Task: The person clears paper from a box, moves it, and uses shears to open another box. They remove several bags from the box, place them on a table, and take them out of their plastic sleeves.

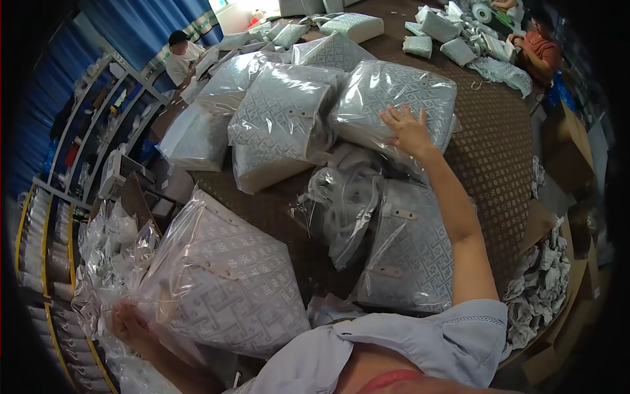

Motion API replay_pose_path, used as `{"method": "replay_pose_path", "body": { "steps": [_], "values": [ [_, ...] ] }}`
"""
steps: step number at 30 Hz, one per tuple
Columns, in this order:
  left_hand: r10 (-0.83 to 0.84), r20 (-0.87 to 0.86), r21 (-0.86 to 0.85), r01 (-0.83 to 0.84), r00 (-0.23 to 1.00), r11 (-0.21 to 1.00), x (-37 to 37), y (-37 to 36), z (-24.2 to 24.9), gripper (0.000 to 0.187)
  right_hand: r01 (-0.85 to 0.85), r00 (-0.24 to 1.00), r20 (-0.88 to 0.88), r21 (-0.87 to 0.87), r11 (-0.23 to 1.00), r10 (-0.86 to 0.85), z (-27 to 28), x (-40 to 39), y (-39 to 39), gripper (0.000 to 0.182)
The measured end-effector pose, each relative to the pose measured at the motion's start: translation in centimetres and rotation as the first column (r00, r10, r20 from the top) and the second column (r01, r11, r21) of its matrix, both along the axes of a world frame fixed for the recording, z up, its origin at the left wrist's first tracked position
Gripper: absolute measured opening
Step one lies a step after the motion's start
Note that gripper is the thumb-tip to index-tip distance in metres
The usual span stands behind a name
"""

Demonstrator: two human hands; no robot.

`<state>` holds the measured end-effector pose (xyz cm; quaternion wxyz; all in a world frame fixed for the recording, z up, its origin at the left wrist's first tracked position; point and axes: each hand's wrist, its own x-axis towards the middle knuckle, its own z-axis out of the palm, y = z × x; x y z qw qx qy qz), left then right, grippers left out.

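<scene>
My right hand (408, 131) lies with fingers spread on a plastic-wrapped patterned bag (394, 95) on the table. At the lower left, my left hand (131, 323) is closed on the clear plastic around another patterned bag (230, 282), which stands tilted close to my body. Beneath my right forearm rests a wrapped bag with small tan tabs (410, 249). Between these bags lies a heap of crumpled clear plastic (348, 190). More wrapped bags (282, 111) are piled left of my right hand.
Two people sit at the far side, one at the left (184, 60) and one at the right (539, 52), beside small wrapped packages (440, 26). Shelves (98, 111) stand left. Cardboard boxes (567, 144) and crumpled paper (541, 289) are at the right of the brown table (492, 157).
</scene>
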<state>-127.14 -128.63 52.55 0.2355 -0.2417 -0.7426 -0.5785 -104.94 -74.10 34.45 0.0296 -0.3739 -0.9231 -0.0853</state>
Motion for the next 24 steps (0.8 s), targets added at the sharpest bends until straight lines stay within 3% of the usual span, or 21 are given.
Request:
{"method": "replay_pose_path", "body": {
  "steps": [2,4,5,6,7,8,9,11,13,15,16,17,19,23,24],
  "values": [
    [0.037,-0.023,-0.099,-0.039,0.999,0.994,-1.4,0.3,0.0,0.032,-0.021,0.998,0.051,-0.021,1.000,0.022,1.4,-1.3,-0.9,0.086],
    [0.044,-0.023,-0.062,-0.046,0.999,0.997,-4.5,-0.2,-0.7,0.032,0.049,0.988,-0.139,-0.094,0.994,-0.062,3.2,-2.8,-2.7,0.080],
    [0.046,-0.020,-0.035,-0.046,0.999,0.998,-6.1,-0.2,-1.0,0.032,0.053,0.988,-0.137,-0.085,0.995,-0.065,4.2,-4.1,-3.6,0.080],
    [0.038,-0.016,-0.027,-0.038,0.999,0.999,-7.6,-0.1,-1.3,0.032,-0.061,0.926,-0.369,-0.356,0.933,-0.080,5.2,-5.6,-4.8,0.077],
    [0.011,-0.028,0.023,-0.011,1.000,1.000,-9.1,0.2,-1.4,0.033,-0.231,0.809,-0.565,-0.562,0.794,-0.164,5.7,-7.3,-5.7,0.077],
    [-0.016,-0.040,0.066,0.019,0.999,0.998,-10.9,0.2,-1.4,0.033,-0.286,0.743,-0.630,-0.605,0.743,-0.227,5.5,-9.5,-6.3,0.074],
    [-0.031,-0.041,0.064,0.034,0.999,0.997,-13.0,0.0,-1.3,0.033,-0.276,0.738,-0.631,-0.606,0.746,-0.239,4.6,-11.9,-6.6,0.074],
    [-0.057,-0.046,0.137,0.063,0.997,0.989,-17.3,-0.1,-2.0,0.034,-0.163,0.795,-0.365,-0.898,0.409,-0.485,3.8,-16.7,-6.0,0.073],
    [-0.064,-0.045,0.136,0.070,0.997,0.988,-20.9,-0.2,-2.2,0.034,-0.082,0.791,-0.324,-0.897,0.435,-0.520,2.5,-20.2,-5.4,0.066],
    [-0.070,-0.042,0.113,0.074,0.997,0.991,-24.1,-0.3,-2.4,0.035,-0.493,0.394,-0.553,-0.801,0.340,-0.734,-0.9,-22.4,-5.0,0.058],
    [-0.076,-0.069,0.102,0.083,0.995,0.991,-25.6,-0.3,-2.4,0.035,-0.546,0.319,-0.540,-0.777,0.314,-0.779,-0.8,-23.1,-5.1,0.046],
    [-0.081,-0.094,0.100,0.091,0.992,0.991,-26.7,-0.3,-3.0,0.036,-0.532,0.330,-0.534,-0.786,0.314,-0.778,-0.7,-23.5,-5.2,0.046],
    [-0.117,-0.084,0.051,0.122,0.989,0.991,-28.9,0.0,-3.2,0.036,-0.551,0.159,-0.619,-0.702,0.451,-0.769,-0.1,-24.5,-5.6,0.036],
    [-0.146,-0.042,0.006,0.147,0.988,0.989,-32.1,0.7,-3.9,0.036,-0.541,0.116,-0.691,-0.646,0.538,-0.714,6.0,-26.2,-7.4,0.032],
    [-0.145,-0.040,0.009,0.146,0.989,0.989,-32.6,0.7,-4.3,0.036,-0.568,0.051,-0.689,-0.615,0.547,-0.723,7.9,-26.2,-8.4,0.031]
  ]
}}
